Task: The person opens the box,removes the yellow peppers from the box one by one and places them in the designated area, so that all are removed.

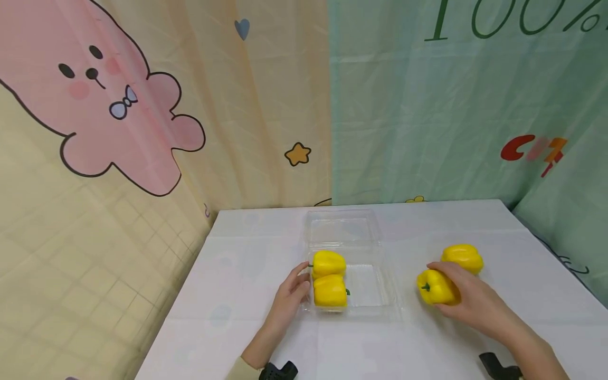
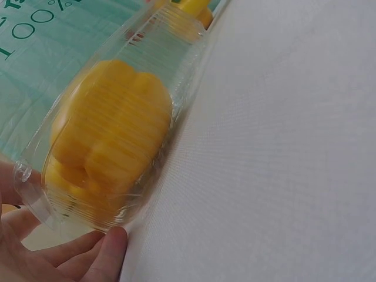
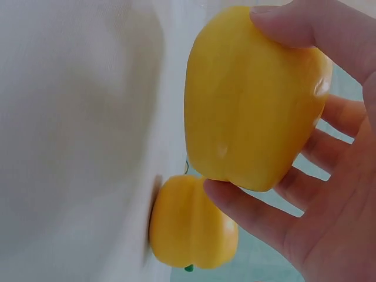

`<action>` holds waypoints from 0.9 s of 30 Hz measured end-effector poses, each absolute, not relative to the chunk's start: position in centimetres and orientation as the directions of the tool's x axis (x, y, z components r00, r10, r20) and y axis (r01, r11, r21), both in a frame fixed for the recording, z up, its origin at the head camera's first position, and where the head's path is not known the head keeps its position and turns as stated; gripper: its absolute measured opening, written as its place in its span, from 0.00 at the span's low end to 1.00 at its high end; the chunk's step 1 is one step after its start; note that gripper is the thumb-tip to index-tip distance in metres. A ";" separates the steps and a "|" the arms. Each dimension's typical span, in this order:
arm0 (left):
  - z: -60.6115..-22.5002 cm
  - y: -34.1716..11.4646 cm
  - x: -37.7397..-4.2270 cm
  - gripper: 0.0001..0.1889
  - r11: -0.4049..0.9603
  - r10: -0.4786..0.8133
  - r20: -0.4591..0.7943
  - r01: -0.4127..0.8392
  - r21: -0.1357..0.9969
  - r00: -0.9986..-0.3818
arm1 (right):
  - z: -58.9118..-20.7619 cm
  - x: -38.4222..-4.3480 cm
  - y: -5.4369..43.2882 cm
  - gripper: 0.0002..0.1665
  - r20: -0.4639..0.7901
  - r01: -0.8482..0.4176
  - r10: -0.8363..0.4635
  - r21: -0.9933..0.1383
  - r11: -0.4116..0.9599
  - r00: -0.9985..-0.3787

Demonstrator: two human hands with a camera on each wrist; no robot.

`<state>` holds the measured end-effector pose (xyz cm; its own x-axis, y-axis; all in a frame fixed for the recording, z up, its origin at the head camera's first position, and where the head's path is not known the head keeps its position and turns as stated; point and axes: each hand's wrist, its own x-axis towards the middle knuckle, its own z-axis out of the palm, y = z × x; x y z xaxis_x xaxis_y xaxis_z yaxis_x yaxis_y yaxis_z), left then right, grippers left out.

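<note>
Nearest the viewer, black wrist mounts (image 1: 279, 371) of smooth, rigid appearance sit at both wrists; a beige sleeve (image 1: 241, 370) covers the left forearm. Left hand (image 1: 291, 289): fingers loosely bent and apart, touching the left side of the clear container (image 1: 368, 289), with no grip on any pepper. Right hand (image 1: 463, 293): thumb and fingers spread and curved firmly round the held pepper (image 1: 434, 287), which is yellow, glossy, blocky and shallowly lobed, with a short green stem. It appears raised off the table, right of the container.

The container is thin, transparent plastic, rectangular, with ribbed walls and glare along its rim. In its left side lie the front pepper (image 1: 330, 291), stem to the right, and the rear pepper (image 1: 328, 263), stem to the left, touching or nearly so. The lid (image 1: 341, 229) lies opened on the far side.

Just behind the held pepper rests the loose pepper (image 1: 465, 256); the right hand covers part of both. The table (image 1: 256, 237) carries a white, faintly creased cloth. Beyond hang printed curtains (image 1: 404, 105), cream and green, softly folded, bearing a pink bear (image 1: 138, 142).
</note>
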<state>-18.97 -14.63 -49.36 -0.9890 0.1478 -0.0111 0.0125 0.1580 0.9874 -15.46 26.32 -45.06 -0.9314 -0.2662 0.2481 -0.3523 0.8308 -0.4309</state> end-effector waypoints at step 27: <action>-49.8 -14.7 -19.3 0.25 0.166 0.156 -0.030 -0.004 0.986 -0.987 | -46.1 -14.3 29.5 0.51 0.254 -0.285 -0.187 -0.437 0.853 -0.949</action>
